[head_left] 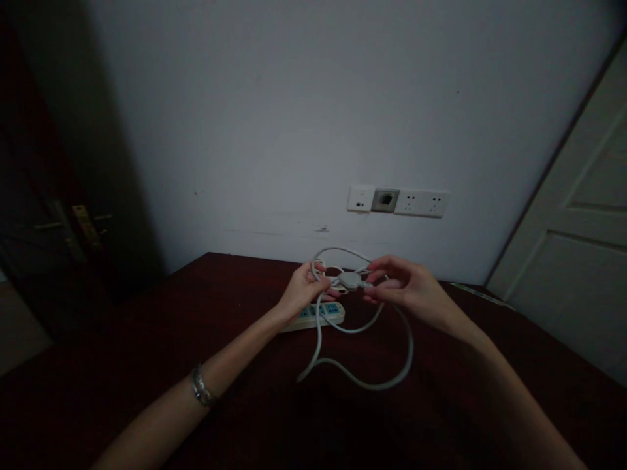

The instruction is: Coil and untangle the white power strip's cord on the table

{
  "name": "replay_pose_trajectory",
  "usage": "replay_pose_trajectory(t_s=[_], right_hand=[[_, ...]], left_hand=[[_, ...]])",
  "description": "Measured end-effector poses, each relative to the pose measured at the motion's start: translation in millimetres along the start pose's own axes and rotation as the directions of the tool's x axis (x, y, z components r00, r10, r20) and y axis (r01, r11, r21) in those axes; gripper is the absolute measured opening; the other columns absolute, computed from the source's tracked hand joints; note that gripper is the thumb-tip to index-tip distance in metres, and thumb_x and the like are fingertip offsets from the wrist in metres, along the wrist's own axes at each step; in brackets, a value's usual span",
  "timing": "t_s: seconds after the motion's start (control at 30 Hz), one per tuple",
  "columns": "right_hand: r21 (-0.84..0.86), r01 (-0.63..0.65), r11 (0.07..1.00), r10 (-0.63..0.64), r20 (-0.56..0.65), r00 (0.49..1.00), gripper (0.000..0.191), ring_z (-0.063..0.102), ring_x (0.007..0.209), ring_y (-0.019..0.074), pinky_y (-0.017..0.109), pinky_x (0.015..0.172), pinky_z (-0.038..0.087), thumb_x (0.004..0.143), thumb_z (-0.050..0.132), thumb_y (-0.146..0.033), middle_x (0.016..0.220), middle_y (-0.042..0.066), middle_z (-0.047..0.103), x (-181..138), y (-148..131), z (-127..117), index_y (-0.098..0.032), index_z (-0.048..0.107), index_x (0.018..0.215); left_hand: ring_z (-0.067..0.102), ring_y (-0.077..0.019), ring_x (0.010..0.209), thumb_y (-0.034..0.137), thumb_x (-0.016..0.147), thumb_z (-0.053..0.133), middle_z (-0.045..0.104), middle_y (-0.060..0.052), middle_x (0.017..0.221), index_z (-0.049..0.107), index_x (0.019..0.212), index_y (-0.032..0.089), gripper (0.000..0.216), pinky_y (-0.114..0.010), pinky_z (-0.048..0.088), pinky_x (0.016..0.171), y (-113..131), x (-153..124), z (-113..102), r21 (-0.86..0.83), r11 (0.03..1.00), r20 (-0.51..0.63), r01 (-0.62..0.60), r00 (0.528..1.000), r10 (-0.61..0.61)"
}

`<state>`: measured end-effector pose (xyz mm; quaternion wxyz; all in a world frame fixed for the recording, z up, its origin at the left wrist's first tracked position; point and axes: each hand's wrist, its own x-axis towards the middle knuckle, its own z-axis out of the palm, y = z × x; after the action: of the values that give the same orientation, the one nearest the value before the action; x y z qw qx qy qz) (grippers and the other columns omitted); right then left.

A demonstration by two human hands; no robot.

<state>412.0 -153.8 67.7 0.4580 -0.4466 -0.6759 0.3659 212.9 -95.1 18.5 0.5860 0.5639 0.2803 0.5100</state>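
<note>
Between my hands, a white plug (349, 281) hangs above the table with its loose white cord (377, 386) looping below it. My left hand (307, 285) is closed on loops of the cord at the plug's left side. The fingertips of my right hand (399, 282) pinch the cord where it meets the plug's right side. Beneath my left hand lies a white power strip (321, 316) with blue socket faces, its left part hidden by my forearm. Some cord coils overlap, so I cannot trace every strand.
The dark red table (215, 287) stands against a pale wall (255, 130). A row of wall sockets (418, 203) is fixed above its back edge. A white panelled door (582, 261) is at the right, and a dark door with a brass handle (85, 225) at the left.
</note>
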Motion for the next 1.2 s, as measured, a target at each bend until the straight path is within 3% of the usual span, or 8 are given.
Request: replay_pose_trajectory(t_s=[0.1, 0.23, 0.33, 0.5, 0.6, 0.77, 0.97, 1.2], right_hand=[[-0.158, 0.132, 0.979, -0.163, -0.199, 0.966, 0.053, 0.062, 0.062, 0.0148, 0.027, 0.057, 0.049, 0.065, 0.069, -0.040, 0.081, 0.003, 0.059, 3.5, 7.6, 7.9, -0.019, 0.045, 0.107], [-0.467, 0.183, 0.865, -0.380, -0.371, 0.848, 0.052, 0.057, 0.064, 0.0138, 0.029, 0.061, 0.048, 0.073, 0.062, -0.037, 0.088, 0.005, 0.056, 4.9, 12.9, 13.1, -0.019, 0.044, 0.119], [-0.461, 0.205, 0.863, -0.426, -0.450, 0.785, 0.039, 0.056, 0.070, 0.0138, 0.029, 0.066, 0.048, 0.075, 0.057, -0.034, 0.099, 0.008, 0.052, 7.8, 16.5, 16.0, -0.020, 0.052, 0.111], [0.120, 0.052, 0.991, 0.010, -0.464, 0.886, 0.048, 0.059, 0.072, 0.0150, 0.033, 0.075, 0.050, 0.060, 0.063, -0.021, 0.107, 0.010, 0.054, 17.7, 20.9, 13.2, -0.018, 0.051, 0.107], [0.467, -0.093, 0.879, 0.257, -0.300, 0.919, 0.046, 0.062, 0.078, 0.0178, 0.032, 0.082, 0.050, 0.057, 0.060, -0.013, 0.092, 0.010, 0.061, 19.9, 20.2, 5.8, -0.015, 0.050, 0.102], [0.630, -0.150, 0.762, 0.337, -0.188, 0.923, 0.028, 0.062, 0.075, 0.0184, 0.032, 0.081, 0.051, 0.063, 0.057, -0.017, 0.080, 0.010, 0.064, 18.5, 21.6, -5.5, -0.014, 0.054, 0.090], [0.384, -0.202, 0.901, 0.299, -0.212, 0.931, 0.045, 0.062, 0.074, 0.0172, 0.032, 0.082, 0.049, 0.050, 0.076, -0.015, 0.083, 0.006, 0.066, 22.5, 30.8, -4.4, -0.015, 0.060, 0.092], [-0.136, -0.087, 0.987, 0.057, -0.210, 0.976, 0.034, 0.062, 0.071, 0.0190, 0.034, 0.071, 0.048, 0.059, 0.071, -0.030, 0.078, 0.004, 0.065, 22.8, 37.1, -10.3, -0.016, 0.065, 0.090]], left_hand=[[0.066, -0.0150, 0.059, 0.012, 0.071, 0.064, 0.058, -0.001, 0.077, 0.042, 0.090, 0.016, 0.030, -0.025, 0.054, 0.055, 2.0, -3.8, 2.8, 0.041, 0.997, 0.065, -0.064, 0.996, 0.061], [0.063, -0.0120, 0.054, 0.018, 0.071, 0.067, 0.057, -0.002, 0.083, 0.044, 0.090, 0.016, 0.030, -0.025, 0.052, 0.052, 2.1, -5.1, 2.6, 0.121, 0.980, 0.176, -0.156, 0.975, 0.133], [0.062, -0.0112, 0.053, 0.022, 0.073, 0.065, 0.056, -0.001, 0.083, 0.045, 0.089, 0.017, 0.027, -0.024, 0.051, 0.051, 1.3, -7.9, 3.5, 0.176, 0.970, 0.248, -0.165, 0.961, 0.119], [0.059, -0.0115, 0.058, 0.015, 0.080, 0.052, 0.054, 0.000, 0.073, 0.049, 0.086, 0.018, 0.007, -0.022, 0.045, 0.054, 1.5, -14.0, 4.3, 0.464, 0.824, 0.322, -0.325, 0.929, 0.185], [0.056, -0.0124, 0.066, 0.009, 0.080, 0.046, 0.055, -0.001, 0.073, 0.053, 0.082, 0.017, 0.011, -0.024, 0.042, 0.063, 3.2, -14.0, 1.6, 0.627, 0.612, 0.399, -0.482, 0.873, 0.279], [0.050, -0.0131, 0.067, 0.002, 0.077, 0.040, 0.055, -0.001, 0.071, 0.055, 0.077, 0.017, 0.021, -0.025, 0.038, 0.065, 5.6, -9.4, -6.0, 0.698, 0.425, 0.477, -0.575, 0.818, 0.323], [0.052, -0.0166, 0.077, -0.002, 0.071, 0.039, 0.055, -0.004, 0.079, 0.057, 0.076, 0.018, 0.027, -0.028, 0.038, 0.070, 2.7, -6.1, -11.9, 0.697, 0.351, 0.540, -0.625, 0.780, 0.316], [0.050, -0.0143, 0.069, 0.002, 0.069, 0.046, 0.057, -0.002, 0.080, 0.057, 0.086, 0.019, 0.027, -0.027, 0.039, 0.068, -1.5, -3.9, -16.7, 0.694, 0.468, 0.463, -0.548, 0.837, 0.293]])
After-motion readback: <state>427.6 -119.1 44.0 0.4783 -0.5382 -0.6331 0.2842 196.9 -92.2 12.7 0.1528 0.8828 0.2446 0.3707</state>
